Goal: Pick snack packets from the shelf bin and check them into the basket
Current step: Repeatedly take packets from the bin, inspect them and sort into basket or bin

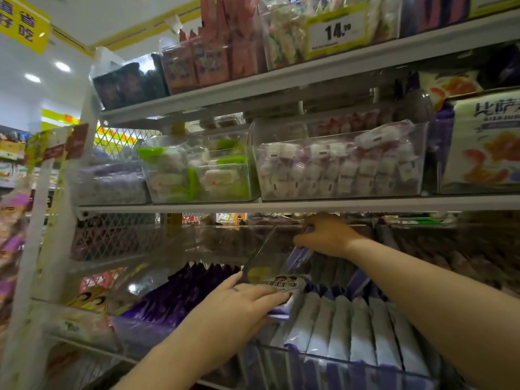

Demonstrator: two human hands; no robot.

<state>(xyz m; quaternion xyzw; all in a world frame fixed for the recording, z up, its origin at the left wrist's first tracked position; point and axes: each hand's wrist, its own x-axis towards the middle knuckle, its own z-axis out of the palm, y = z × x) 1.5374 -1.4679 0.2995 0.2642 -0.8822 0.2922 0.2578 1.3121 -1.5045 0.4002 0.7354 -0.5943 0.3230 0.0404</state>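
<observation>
Reaching into the clear shelf bin [323, 357], a lilac packet [299, 254] is pinched in the right hand [327, 235], apparently for withdrawal; a printed white packet [281, 285] is covered by the left hand [239, 304], grip untellable. Two packets are handled, about six upright packets [361, 330] remain; no basket is shown.

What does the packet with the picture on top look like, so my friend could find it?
Look low down, at the clear bin holding a row of pale packets standing on edge. At the row's far left end, touched by the left hand, is the picture packet. It alone lies flat, showing a printed picture, while its neighbours show only plain edges.
</observation>
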